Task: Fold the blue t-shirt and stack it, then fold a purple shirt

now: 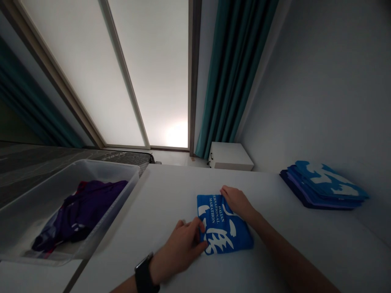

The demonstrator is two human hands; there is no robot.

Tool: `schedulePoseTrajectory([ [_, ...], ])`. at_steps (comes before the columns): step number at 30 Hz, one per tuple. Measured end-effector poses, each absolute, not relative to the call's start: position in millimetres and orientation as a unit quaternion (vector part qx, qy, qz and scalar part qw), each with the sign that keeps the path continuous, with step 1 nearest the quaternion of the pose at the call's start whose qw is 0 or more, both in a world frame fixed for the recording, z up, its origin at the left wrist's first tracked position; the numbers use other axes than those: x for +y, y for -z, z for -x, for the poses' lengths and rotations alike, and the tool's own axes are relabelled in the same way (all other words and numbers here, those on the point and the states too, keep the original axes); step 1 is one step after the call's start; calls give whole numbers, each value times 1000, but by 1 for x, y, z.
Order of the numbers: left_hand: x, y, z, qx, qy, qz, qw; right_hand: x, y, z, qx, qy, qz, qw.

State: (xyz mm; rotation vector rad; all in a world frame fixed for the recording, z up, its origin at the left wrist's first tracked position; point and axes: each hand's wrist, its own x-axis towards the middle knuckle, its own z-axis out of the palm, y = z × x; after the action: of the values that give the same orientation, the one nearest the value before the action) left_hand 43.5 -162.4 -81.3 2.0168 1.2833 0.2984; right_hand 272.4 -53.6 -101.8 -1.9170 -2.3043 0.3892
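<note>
At far left, a clear bin (133,178), with purple clothes (87,207) heaped inside. Next, a dark watch (145,276), then the left hand (181,246), with bent, slightly parted fingers (197,225) touching the left edge of the cloth (226,231); cannot tell whether pinching it. Spread flat on the white desk (171,191), folded, blue with white print: that same cloth. Beyond the desk, a white cabinet (231,156). At the cloth's far right corner, the right hand (237,201), with fingers close together on the edge; cannot tell whether gripping. At far right, near the wall (330,101), a folded blue and purple stack (330,185).
</note>
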Motion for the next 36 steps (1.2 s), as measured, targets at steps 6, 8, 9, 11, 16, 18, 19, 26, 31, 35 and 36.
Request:
schedulePoseTrajectory([
  [6,-170,81,-48,493,-105,-788,353,-67,97,-275,-743,-120,656,59],
  [8,-170,82,-49,495,-105,-790,346,-62,97,-276,-740,-126,660,31],
  [9,-170,82,-50,495,-105,-792,341,-59,97,-276,-739,-127,661,17],
  [11,-171,84,-51,495,-109,-799,324,-55,100,-275,-736,-127,665,-1],
  [16,-172,90,-53,492,-114,-816,282,-56,103,-271,-716,-117,688,20],
  [18,-173,92,-54,489,-112,-819,278,-59,100,-276,-718,-140,678,72],
  [19,-173,93,-54,486,-112,-821,277,-61,99,-280,-718,-162,669,103],
  [26,-149,93,-40,497,-167,-797,301,-84,103,-314,-671,-274,651,226],
  [31,-93,89,-35,532,-191,-783,258,-87,112,-311,-674,-251,651,243],
  [35,-70,93,-53,520,-171,-806,227,-86,112,-301,-711,-192,638,225],
  [36,-69,95,-58,526,-167,-808,207,-87,112,-300,-720,-184,633,217],
])
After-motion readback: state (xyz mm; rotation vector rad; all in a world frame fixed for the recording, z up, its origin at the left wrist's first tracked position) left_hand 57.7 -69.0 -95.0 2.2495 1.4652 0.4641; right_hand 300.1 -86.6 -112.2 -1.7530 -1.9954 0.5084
